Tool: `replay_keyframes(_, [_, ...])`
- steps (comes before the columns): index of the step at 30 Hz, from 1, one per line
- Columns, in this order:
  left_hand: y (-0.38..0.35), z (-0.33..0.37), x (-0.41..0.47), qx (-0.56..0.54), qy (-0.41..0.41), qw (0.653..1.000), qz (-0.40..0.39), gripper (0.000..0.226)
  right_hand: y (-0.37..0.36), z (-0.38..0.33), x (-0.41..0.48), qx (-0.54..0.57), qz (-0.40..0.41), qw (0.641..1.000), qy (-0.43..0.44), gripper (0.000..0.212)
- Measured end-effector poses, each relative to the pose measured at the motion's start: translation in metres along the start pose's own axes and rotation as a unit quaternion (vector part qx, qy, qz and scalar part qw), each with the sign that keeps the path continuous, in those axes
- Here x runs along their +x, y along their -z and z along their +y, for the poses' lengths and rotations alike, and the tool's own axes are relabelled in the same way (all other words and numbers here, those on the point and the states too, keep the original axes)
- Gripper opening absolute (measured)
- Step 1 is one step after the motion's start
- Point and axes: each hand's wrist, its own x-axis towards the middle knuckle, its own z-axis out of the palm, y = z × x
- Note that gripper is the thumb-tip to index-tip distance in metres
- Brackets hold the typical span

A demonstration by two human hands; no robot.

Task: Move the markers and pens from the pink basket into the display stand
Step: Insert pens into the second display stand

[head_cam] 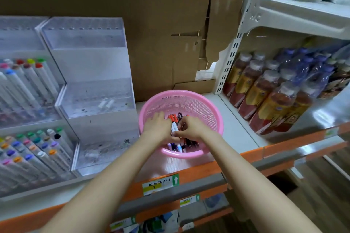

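A round pink basket (200,100) stands on the shelf, holding several markers and pens (175,118) with orange, dark and blue caps. Both my hands are inside it. My left hand (158,128) grips a bundle of the markers from the left. My right hand (191,127) has its fingers curled round the same bundle from the right. Left of the basket stands a clear tiered display stand (94,100), its compartments holding no pens.
A second stand (28,100) at far left is full of coloured-cap markers. Cardboard (151,34) backs the shelf. Shrink-wrapped drink bottles (274,91) fill the shelf to the right. The orange shelf edge (189,174) carries price labels.
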Motion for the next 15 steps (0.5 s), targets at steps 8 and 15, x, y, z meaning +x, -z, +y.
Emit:
replay_keyframes(8, [0.0052,-0.004,-0.0001,-0.118,-0.008,0.993,-0.027,0.05,0.0059,0.004,-0.0031,0.141,-0.05,0.989,0.006,0.013])
replay_keyframes(15, [0.0054,-0.0081,0.0029,-0.19,0.0,0.982,-0.014,0.051,0.0057,0.0026,-0.0038,0.28,-0.063,0.957,-0.029,0.018])
